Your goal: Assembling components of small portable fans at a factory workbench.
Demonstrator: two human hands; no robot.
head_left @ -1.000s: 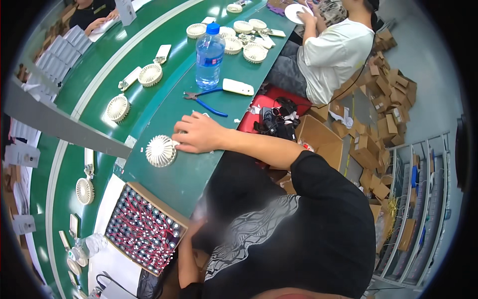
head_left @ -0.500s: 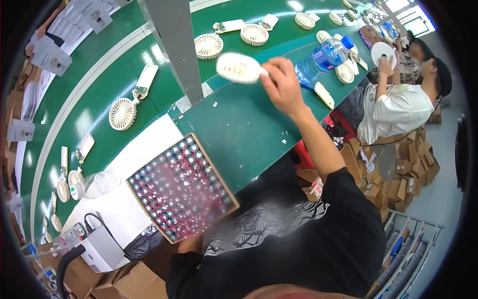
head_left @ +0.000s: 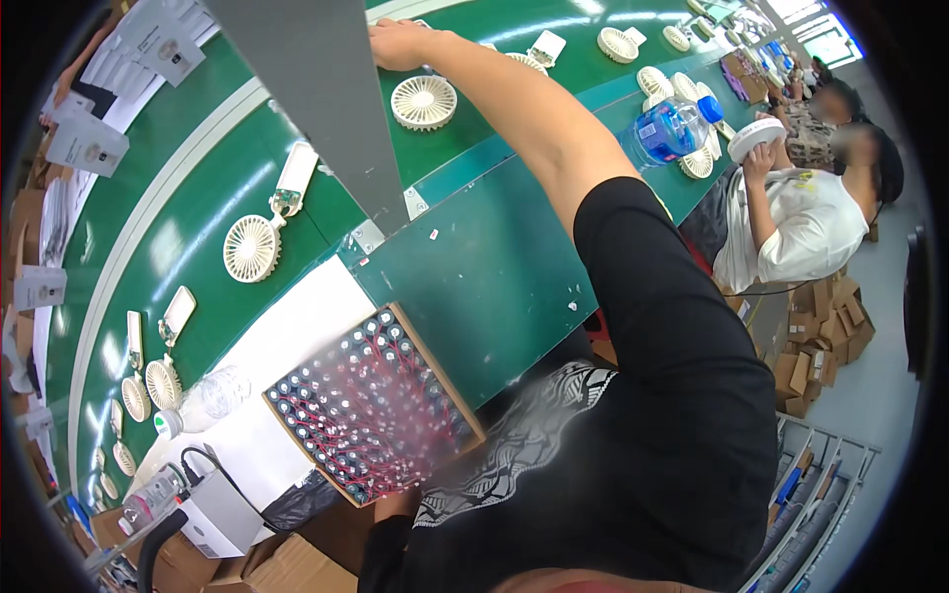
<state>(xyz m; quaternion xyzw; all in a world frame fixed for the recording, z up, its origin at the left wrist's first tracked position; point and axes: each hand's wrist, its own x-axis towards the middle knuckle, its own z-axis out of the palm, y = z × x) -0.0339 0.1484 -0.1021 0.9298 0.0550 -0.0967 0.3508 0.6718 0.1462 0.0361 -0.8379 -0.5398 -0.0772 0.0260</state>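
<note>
I see my right hand stretched far out over the green belt, by the grey post. Its fingers are curled, but I cannot tell whether they grip anything, since the post hides the tips. The nearest thing is a white fan, lying flat on the belt just below the hand and apart from it. Another fan with its handle lies left of the post. A tray of cells sits near my body. My left hand is out of sight.
</note>
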